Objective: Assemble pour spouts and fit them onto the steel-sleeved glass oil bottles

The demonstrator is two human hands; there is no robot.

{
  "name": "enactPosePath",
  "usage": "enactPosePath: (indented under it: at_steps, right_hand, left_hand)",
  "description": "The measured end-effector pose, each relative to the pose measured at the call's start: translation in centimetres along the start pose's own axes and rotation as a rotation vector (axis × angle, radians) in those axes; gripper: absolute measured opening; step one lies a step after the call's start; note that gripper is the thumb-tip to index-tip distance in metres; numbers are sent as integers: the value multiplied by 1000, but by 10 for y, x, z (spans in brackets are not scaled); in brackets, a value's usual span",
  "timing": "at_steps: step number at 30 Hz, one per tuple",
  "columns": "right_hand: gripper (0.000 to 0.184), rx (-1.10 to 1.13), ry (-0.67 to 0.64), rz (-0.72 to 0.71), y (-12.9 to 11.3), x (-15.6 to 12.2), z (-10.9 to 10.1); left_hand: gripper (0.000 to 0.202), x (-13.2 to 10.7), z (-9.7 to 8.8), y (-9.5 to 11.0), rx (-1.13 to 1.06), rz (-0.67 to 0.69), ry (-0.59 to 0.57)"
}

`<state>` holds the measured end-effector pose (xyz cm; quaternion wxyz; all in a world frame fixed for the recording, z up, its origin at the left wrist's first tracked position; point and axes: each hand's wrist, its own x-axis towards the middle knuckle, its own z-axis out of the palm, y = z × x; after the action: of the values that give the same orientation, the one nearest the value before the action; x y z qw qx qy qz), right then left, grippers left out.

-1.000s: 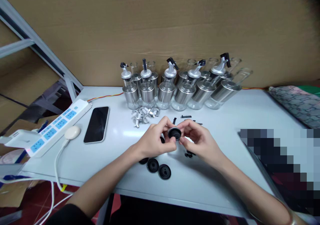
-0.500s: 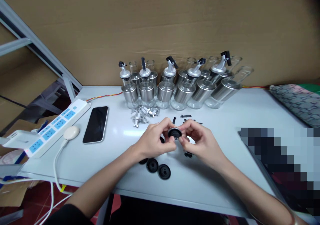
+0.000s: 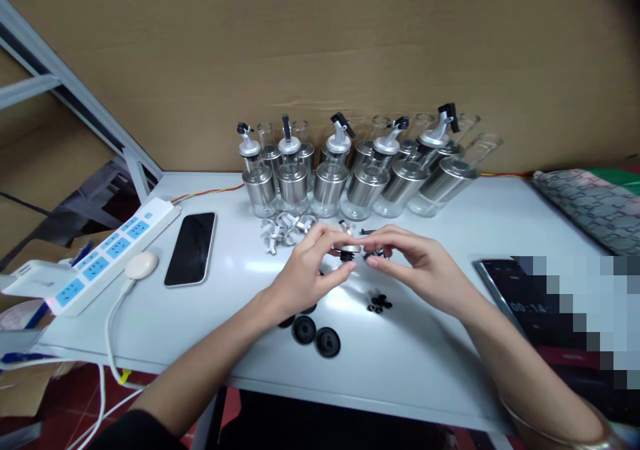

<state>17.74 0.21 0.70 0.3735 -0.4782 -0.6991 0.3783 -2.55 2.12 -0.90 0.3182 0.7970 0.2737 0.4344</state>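
My left hand pinches a bottle pourer with a silver cap, its black ribbed stopper facing down. My right hand is beside it with thumb and fingers apart; its index fingertip is at the cap's edge, though contact is hard to make out. Small black levers show between the right thumb and fingers, seemingly on the table beyond. Under the hands lie small black plugs in a cluster. Nearer me are black round stopper discs. Loose silver pourer tops are piled beyond my left hand.
Several glass bottles with steel sleeves stand along the back, some wearing pourers. To the left lie a phone, a white power strip and a round white charger. A dark device with a timer lies right.
The pourer has turned from showing its black underside to standing cap-up. My right fingers have spread and moved slightly right, uncovering the black plugs.
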Motion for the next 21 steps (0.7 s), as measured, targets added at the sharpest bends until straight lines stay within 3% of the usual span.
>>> enactPosePath:
  at_steps: [5, 9, 13, 21]
  right_hand:
    - [15, -202, -428, 158, -2, -3, -23]
    - [14, -241, -618, 197, 2, -3, -28]
    - [15, -226, -641, 209, 7, -2, -24]
    - [14, -190, -556, 184, 13, -3, -21]
  left_hand:
    - [25, 0, -1, 0, 75, -16, 51]
    - [28, 0, 0, 2, 72, -26, 54]
    - [27, 0, 0, 1, 88, -29, 51]
    - [24, -1, 0, 1, 119, -33, 11]
